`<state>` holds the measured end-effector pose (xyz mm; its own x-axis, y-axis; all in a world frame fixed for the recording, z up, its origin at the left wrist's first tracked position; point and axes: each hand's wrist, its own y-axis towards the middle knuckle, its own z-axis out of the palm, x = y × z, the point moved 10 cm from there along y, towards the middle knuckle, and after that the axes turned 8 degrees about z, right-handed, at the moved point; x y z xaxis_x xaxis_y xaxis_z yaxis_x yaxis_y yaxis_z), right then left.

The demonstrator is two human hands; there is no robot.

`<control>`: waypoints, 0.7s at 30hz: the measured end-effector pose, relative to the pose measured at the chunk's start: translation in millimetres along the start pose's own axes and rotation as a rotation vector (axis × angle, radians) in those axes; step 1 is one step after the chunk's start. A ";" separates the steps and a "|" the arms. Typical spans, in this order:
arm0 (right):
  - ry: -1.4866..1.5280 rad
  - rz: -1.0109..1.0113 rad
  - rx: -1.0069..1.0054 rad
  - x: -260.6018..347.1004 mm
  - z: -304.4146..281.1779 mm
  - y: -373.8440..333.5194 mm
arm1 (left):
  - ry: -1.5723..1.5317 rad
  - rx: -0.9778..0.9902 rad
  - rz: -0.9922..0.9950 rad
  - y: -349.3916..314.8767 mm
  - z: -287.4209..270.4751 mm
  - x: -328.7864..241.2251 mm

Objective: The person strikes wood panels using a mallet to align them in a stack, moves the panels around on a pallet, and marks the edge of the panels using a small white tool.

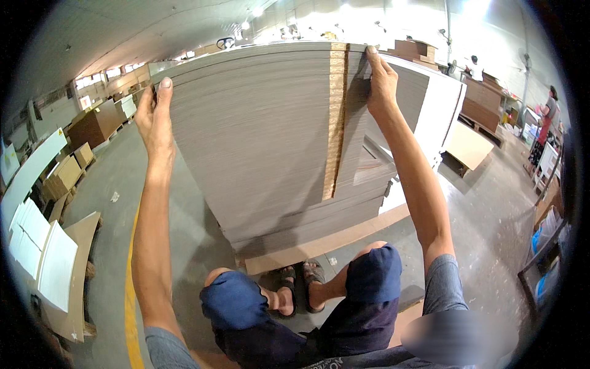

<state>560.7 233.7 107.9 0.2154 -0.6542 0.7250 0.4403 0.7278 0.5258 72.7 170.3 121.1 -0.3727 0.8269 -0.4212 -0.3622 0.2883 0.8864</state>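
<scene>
A tall stack of thin grey board sheets (258, 135) stands right in front of me, its many edges facing me. A narrow brown, rough-looking strip (335, 117) runs down the near face on the right. My left hand (157, 120) is at the upper left corner, thumb pointing up along the near face and fingers around the side, partly hidden. At the top edge, just right of the strip, my right hand (382, 83) grips the sheets with its thumb uppermost; its other fingers are mostly hidden. Both arms reach forward, and my knees are bent below the stack.
Under the stack lies a brown board (326, 243); a white-sided stack (445, 111) adjoins it on the right. White sheets (58, 264) lie on a pallet at left, beside a yellow floor line (130, 283). Two people are farther off at right, one in a red apron (543, 126).
</scene>
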 end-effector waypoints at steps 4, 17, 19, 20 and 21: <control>0.012 -0.031 0.025 -2.0 -6.8 11.4 | -0.240 -0.009 0.028 3.9 16.2 -14.4; 0.113 0.029 0.061 -3.2 2.5 5.7 | -0.186 -0.001 0.039 10.2 8.5 -5.8; 0.076 0.001 0.016 1.1 -3.1 4.8 | -0.178 -0.004 0.036 7.4 11.7 -12.4; 0.070 -0.009 -0.002 1.7 -2.6 3.8 | -0.189 -0.009 0.039 9.5 8.9 -11.5; 0.077 -0.005 -0.001 0.0 -0.9 3.4 | -0.200 -0.014 0.043 12.1 5.5 -7.8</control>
<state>563.0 235.9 109.3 0.2797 -0.6715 0.6862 0.4421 0.7245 0.5289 75.9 170.0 136.1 -0.2113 0.9180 -0.3356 -0.3623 0.2453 0.8992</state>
